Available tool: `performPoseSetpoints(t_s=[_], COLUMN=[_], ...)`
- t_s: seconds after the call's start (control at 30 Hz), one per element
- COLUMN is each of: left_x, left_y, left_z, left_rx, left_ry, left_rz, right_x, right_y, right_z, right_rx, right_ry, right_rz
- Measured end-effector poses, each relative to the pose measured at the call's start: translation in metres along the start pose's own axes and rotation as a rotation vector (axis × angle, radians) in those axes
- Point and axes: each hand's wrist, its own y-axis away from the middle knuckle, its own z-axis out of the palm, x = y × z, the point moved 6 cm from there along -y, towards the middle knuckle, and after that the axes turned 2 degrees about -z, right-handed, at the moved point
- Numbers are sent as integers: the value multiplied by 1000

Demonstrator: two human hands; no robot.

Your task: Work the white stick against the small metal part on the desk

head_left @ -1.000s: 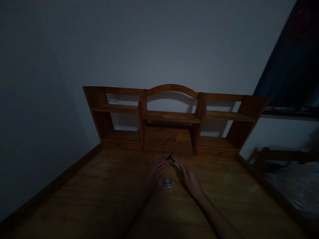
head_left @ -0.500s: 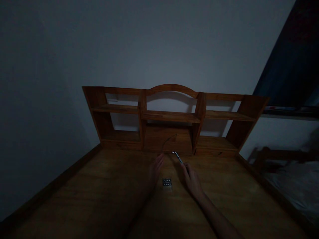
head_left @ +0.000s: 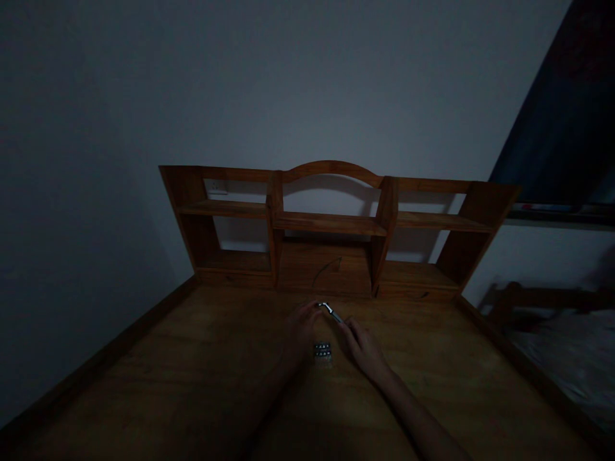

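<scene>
Razor [head_left: 331,312], tilted, in curled right hand [head_left: 368,351]

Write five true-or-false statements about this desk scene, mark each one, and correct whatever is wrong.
1. The right hand holds a slim tool. True.
2. A small pack lies on the wooden tabletop. True.
3. The left hand is well away from the slim tool. False: its fingertips are right by the tool's shiny far end, though whether they touch it cannot be told.
4. The small pack lies on the outer side of the right hand. False: it lies between the two hands.
5. The shelf unit at the back has an arched rail over its middle section. True.
</scene>
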Motion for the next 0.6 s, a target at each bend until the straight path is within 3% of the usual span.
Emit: performPoseSetpoints(t_s=[0.23,0.37,0.6], left_x=[13,11,-27], left_y=[1,0,-10], left_z=[-6,-2,13], left_rx=[-114,-114,-144], left_ry=[33,47,394], left_rz=[65,61,-223], right_x=[-3,0,12], right_y=[1,1,-2], right_z=[-4,-4,-9], right_rx=[1,18,138], right_ry=[49,54,60], right_rz=[-6,-7,37])
